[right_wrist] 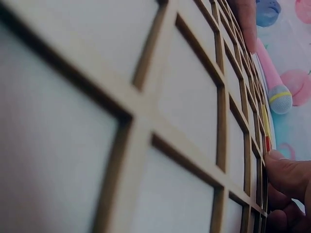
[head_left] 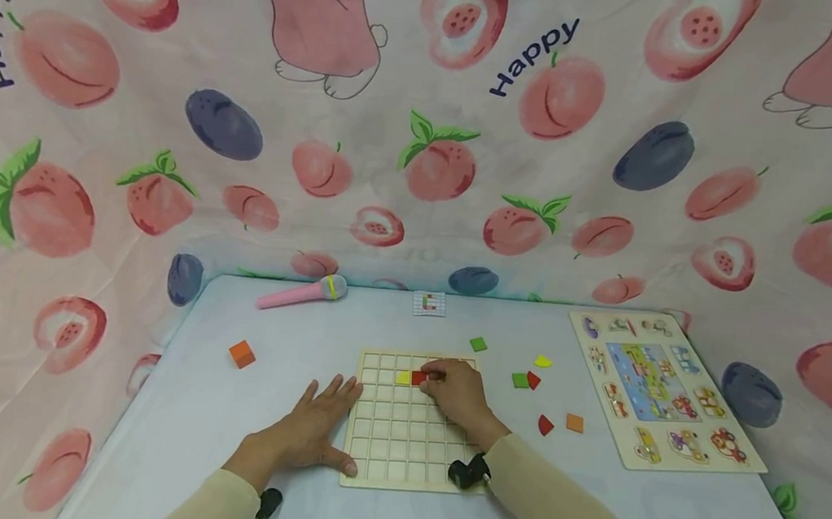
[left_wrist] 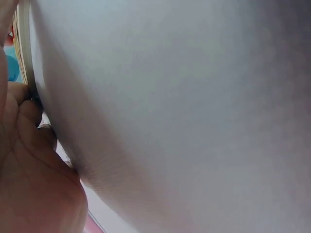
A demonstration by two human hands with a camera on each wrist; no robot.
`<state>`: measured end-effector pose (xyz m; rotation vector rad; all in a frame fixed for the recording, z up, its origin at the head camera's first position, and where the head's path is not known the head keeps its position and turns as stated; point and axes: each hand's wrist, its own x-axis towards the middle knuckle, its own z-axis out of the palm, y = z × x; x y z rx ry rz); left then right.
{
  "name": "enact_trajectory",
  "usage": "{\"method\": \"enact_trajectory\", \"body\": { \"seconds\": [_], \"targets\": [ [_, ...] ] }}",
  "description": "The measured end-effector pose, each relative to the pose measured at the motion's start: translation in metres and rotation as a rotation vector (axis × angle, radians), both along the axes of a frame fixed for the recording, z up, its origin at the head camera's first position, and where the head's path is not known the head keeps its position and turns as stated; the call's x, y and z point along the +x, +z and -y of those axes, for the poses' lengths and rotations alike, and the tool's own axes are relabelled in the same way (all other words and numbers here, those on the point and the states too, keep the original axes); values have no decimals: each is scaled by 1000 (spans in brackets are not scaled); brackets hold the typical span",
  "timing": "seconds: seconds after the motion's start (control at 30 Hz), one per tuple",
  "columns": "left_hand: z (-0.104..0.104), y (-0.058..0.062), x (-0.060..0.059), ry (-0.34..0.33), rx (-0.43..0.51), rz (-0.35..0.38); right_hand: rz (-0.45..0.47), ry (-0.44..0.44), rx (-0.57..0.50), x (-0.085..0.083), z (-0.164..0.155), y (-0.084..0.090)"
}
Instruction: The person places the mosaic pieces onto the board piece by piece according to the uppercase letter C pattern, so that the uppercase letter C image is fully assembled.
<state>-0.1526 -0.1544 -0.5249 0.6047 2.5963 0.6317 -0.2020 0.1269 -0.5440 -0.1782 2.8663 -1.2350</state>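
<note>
A pale wooden grid board (head_left: 389,448) lies flat in the middle of the table. My left hand (head_left: 311,431) is spread at its left side, with the thumb at the lower left corner and the fingertips by the upper left edge. In the upper part of the grid, a yellow square tile (head_left: 403,378) fills one cell. Just right of it sits a red square tile (head_left: 417,378), which my right hand (head_left: 460,393) pinches at its right edge between thumb and fingers. The right wrist view shows the thumb (right_wrist: 282,167) against the grid, beside the red tile.
Right of the board lie green tiles (head_left: 479,344), red wedge pieces (head_left: 545,425), a yellow wedge (head_left: 543,361) and an orange square (head_left: 575,423). Farther right is a picture puzzle board (head_left: 608,412). A pink toy microphone (head_left: 300,293), a small pattern card (head_left: 430,304) and an orange block (head_left: 242,354) also lie there.
</note>
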Motion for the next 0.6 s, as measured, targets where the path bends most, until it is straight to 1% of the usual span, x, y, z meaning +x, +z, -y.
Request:
{"method": "enact_trajectory", "body": {
  "seconds": [0.2,0.4,0.6],
  "targets": [
    [0,-2,-1,5,0,7,-3,-4,-24,-1,-1,-2],
    [-1,-1,-1,7,4,8,6,-10,-136,-1,-5,1],
    [0,-3,-1,13,-3,13,16,-18,-230,1,-13,9]
  ]
}}
